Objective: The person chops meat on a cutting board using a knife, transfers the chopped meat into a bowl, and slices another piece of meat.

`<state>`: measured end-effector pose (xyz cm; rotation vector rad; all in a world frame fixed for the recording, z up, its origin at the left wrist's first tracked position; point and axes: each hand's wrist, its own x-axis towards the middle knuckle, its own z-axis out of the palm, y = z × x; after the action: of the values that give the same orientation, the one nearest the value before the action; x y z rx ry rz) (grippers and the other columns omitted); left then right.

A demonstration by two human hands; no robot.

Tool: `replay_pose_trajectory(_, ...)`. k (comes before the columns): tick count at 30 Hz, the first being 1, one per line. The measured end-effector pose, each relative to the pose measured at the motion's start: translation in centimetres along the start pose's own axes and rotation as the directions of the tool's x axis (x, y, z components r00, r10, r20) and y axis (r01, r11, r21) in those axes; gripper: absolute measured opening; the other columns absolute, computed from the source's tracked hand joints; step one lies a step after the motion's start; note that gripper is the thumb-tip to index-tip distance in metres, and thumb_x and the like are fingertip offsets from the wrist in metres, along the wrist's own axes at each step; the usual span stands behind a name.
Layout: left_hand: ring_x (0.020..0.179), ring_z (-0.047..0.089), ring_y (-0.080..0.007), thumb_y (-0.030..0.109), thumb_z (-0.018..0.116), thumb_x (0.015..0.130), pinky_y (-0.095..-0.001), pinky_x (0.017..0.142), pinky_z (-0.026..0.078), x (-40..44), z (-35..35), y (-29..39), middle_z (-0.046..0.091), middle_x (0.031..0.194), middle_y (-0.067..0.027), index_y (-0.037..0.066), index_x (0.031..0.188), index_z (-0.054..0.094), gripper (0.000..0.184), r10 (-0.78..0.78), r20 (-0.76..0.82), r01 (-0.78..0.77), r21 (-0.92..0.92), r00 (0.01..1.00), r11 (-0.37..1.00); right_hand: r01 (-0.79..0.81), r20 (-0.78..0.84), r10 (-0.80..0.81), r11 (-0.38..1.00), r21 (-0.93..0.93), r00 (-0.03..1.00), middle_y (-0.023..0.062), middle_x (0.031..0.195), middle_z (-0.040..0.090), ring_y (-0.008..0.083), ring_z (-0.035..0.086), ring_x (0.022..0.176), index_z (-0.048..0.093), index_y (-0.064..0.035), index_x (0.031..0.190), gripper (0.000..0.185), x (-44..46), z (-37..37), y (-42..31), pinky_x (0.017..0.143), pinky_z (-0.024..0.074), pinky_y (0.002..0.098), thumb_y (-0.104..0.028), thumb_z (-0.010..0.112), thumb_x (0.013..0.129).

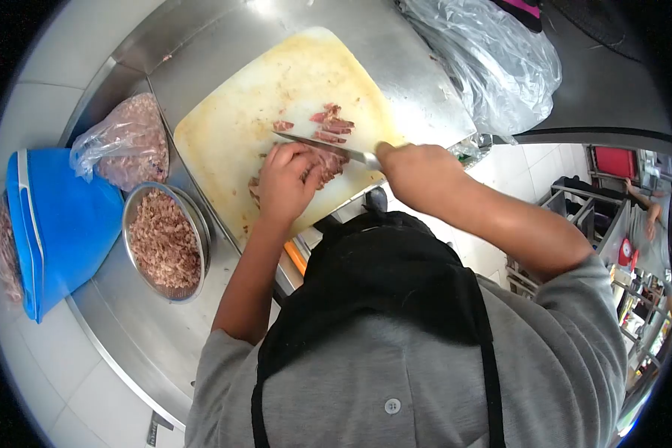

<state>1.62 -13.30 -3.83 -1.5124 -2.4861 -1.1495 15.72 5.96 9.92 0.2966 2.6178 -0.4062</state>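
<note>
A yellowed white cutting board point(239, 104) lies on the steel counter. My right hand point(414, 173) is closed round the handle of a knife point(317, 145), whose blade points left across the meat. My left hand point(290, 179) presses on the reddish meat point(328, 166) just below the blade, its fingers curled and together. Cut strips of meat point(331, 123) lie above the blade, with a small piece point(282, 126) to their left. More meat shows to the left of my left hand, partly hidden by it.
Left of the board stand a metal bowl of chopped meat point(164, 243), a plastic bag of minced meat point(136, 142) and a blue container point(75, 224). Clear plastic bags point(493, 60) lie at the upper right. Another person point(653, 231) is at the far right, near shelves.
</note>
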Motion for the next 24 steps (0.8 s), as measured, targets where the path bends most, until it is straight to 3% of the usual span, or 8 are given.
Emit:
replay_pose_trajectory(2,0.100,0.061,-0.0298,0.009,0.075,0.078,-0.0414,0.090,0.051,-0.4,0.9,-0.3,0.067,0.101,-0.0076,0.006,0.088,0.074,0.011,-0.004,-0.019,0.004,-0.014,1.000,1.000,-0.037,0.032,0.037,0.999,0.002,0.999,0.0211,0.087,0.071,0.0399,0.072,0.082,0.058,-0.0025,0.108,0.017,-0.3,0.2,-0.3,0.071,0.0572,0.0489,-0.010,0.055,0.092)
replay_pose_trajectory(7,0.101,0.061,-0.0293,0.010,0.076,0.076,-0.0418,0.091,0.050,-0.8,1.4,-0.4,0.067,0.102,-0.0067,0.006,0.088,0.074,0.013,0.004,-0.070,-0.004,0.002,0.998,1.000,0.030,-0.064,-0.027,0.998,0.046,0.998,0.0213,0.086,0.071,0.0406,0.072,0.082,0.058,-0.0005,0.107,0.017,4.2,3.3,-0.2,0.072,0.0571,0.0490,-0.010,0.053,0.094)
replay_pose_trajectory(10,0.100,0.061,-0.0294,0.011,0.077,0.076,-0.0421,0.090,0.050,-0.2,-0.1,-0.3,0.067,0.101,-0.0065,0.007,0.089,0.075,0.013,-0.009,0.027,0.010,-0.038,1.000,0.999,0.070,-0.081,-0.071,0.997,-0.010,0.994,0.0208,0.086,0.071,0.0405,0.071,0.079,0.059,-0.0009,0.108,0.018,1.5,1.0,-0.4,0.071,0.0570,0.0494,-0.009,0.053,0.093)
replay_pose_trajectory(14,0.098,0.062,-0.0298,0.011,0.077,0.075,-0.0421,0.089,0.050,-0.7,-0.6,-0.8,0.068,0.103,-0.0070,0.008,0.090,0.075,0.015,-0.054,0.028,0.054,-0.005,0.998,0.999,-0.068,0.107,0.066,0.998,0.015,0.992,0.0216,0.088,0.072,0.0396,0.072,0.084,0.059,-0.0017,0.109,0.019,0.1,0.4,-1.6,0.073,0.0571,0.0501,-0.007,0.053,0.091)
replay_pose_trajectory(16,0.098,0.062,-0.0299,0.011,0.078,0.074,-0.0421,0.089,0.050,-1.0,0.1,-1.2,0.068,0.103,-0.0071,0.008,0.090,0.075,0.016,-0.071,0.039,0.071,-0.019,0.997,0.997,-0.018,-0.072,0.025,0.995,0.098,0.997,0.0225,0.089,0.072,0.0396,0.072,0.086,0.060,-0.0021,0.109,0.019,2.9,4.3,-1.6,0.073,0.0572,0.0502,-0.007,0.053,0.091)
replay_pose_trajectory(19,0.098,0.062,-0.0301,0.011,0.077,0.074,-0.0417,0.089,0.051,-1.3,0.0,-0.9,0.068,0.102,-0.0071,0.008,0.090,0.075,0.016,-0.028,-0.006,0.028,-0.011,1.000,1.000,-0.003,-0.036,0.004,0.999,0.042,0.999,0.0223,0.090,0.072,0.0396,0.072,0.086,0.059,-0.0024,0.110,0.020,3.3,3.4,-1.3,0.074,0.0573,0.0503,-0.009,0.053,0.092)
replay_pose_trajectory(21,0.100,0.062,-0.0303,0.010,0.076,0.074,-0.0413,0.088,0.052,-1.0,-0.7,-0.9,0.068,0.101,-0.0071,0.007,0.088,0.075,0.014,-0.121,0.005,0.121,-0.138,0.993,0.983,0.025,-0.006,-0.025,1.000,0.013,1.000,0.0213,0.090,0.072,0.0395,0.072,0.084,0.059,-0.0009,0.109,0.019,1.6,0.7,-1.2,0.073,0.0572,0.0502,-0.010,0.053,0.093)
replay_pose_trajectory(24,0.102,0.063,-0.0305,0.009,0.076,0.075,-0.0408,0.089,0.053,-1.4,-1.3,-1.8,0.068,0.101,-0.0068,0.007,0.087,0.075,0.013,-0.037,0.031,0.039,-0.060,0.999,0.997,-0.053,0.079,0.053,0.999,0.009,0.995,0.0211,0.089,0.073,0.0398,0.072,0.083,0.058,-0.0001,0.108,0.019,-0.4,-0.4,-2.2,0.073,0.0574,0.0500,-0.010,0.053,0.093)
